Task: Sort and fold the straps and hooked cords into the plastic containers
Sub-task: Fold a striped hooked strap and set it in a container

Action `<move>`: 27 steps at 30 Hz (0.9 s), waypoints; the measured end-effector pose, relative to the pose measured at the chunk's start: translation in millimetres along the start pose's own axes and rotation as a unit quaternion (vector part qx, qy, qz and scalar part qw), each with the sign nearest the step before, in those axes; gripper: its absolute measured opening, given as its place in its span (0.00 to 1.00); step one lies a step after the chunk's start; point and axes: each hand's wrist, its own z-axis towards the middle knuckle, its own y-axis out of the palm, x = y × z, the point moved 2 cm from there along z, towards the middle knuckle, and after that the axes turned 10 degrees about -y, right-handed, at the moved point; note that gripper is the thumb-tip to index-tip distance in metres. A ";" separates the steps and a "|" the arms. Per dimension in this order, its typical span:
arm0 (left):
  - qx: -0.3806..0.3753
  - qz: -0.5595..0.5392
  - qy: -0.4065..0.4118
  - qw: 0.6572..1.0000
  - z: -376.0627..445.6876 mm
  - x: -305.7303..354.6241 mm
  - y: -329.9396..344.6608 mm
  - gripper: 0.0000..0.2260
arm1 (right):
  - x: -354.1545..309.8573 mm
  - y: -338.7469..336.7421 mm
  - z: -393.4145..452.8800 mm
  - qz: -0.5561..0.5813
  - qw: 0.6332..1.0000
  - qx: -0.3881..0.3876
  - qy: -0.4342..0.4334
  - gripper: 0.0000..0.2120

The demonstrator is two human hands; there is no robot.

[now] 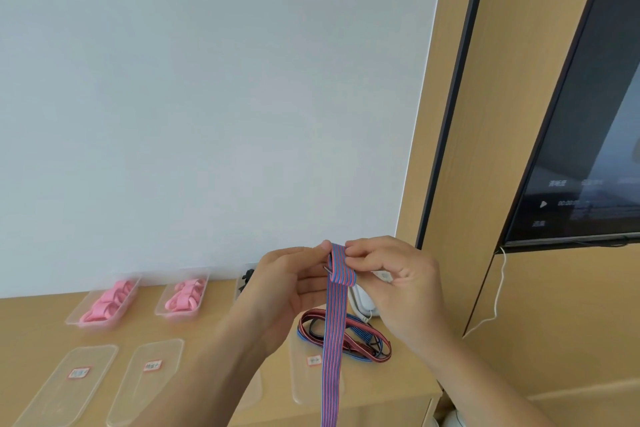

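Striped strap [333, 340] hanging, top fold pinched between left hand [287, 282], right hand [398, 279]

The strap [334, 340] hangs below the fingers [353, 250] and is cut off by the bottom edge. Behind the left hand [287, 288], 1 container [246, 279] of dark items is mostly hidden. The 3 lid labels [152, 365] are too blurred to read.
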 end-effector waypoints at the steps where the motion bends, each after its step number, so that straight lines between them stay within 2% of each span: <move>1: -0.003 -0.001 0.005 1.000 0.2 0.3 0.2 0.10 | -0.5 -0.4 -1.1 0.000 1.000 0.000 -0.011 0.11; 4: -0.011 -0.004 0.009 1.000 0.7 -0.3 -0.3 0.09 | -1.4 -2.1 -2.3 -0.008 1.000 -0.001 -0.026 0.10; 10: -0.026 0.000 0.011 1.000 2.5 -1.2 -2.0 0.14 | -0.5 -3.9 -1.9 -0.042 0.997 -0.020 -0.069 0.11; 14: -0.018 -0.010 0.010 1.000 4.7 -3.2 -4.4 0.17 | -0.1 -3.2 -3.6 -0.064 0.994 -0.025 -0.084 0.09; 17: -0.010 -0.016 0.021 1.000 3.9 -3.8 -5.6 0.15 | -2.9 -3.5 -7.4 -0.085 0.993 -0.037 -0.073 0.12; 18: -0.005 -0.014 0.029 0.999 3.9 -4.1 -5.8 0.14 | -3.4 -3.9 -8.6 -0.074 0.996 -0.031 -0.043 0.14; 20: 0.011 0.000 0.050 0.999 3.8 -3.9 -5.9 0.11 | -5.0 -2.9 -8.8 0.001 0.996 -0.013 0.090 0.15; 22: 0.034 0.014 0.072 0.997 3.9 -3.4 -6.1 0.09 | -4.0 1.0 -8.0 0.080 0.968 -0.026 0.237 0.13; 23: 0.044 0.015 0.081 0.996 3.8 -3.1 -5.9 0.08 | -3.2 2.6 -7.5 0.103 0.954 -0.041 0.279 0.13; 27: 0.054 0.017 0.101 0.993 3.3 -3.5 -4.0 0.07 | -3.0 3.9 -2.1 0.168 0.928 -0.065 0.327 0.13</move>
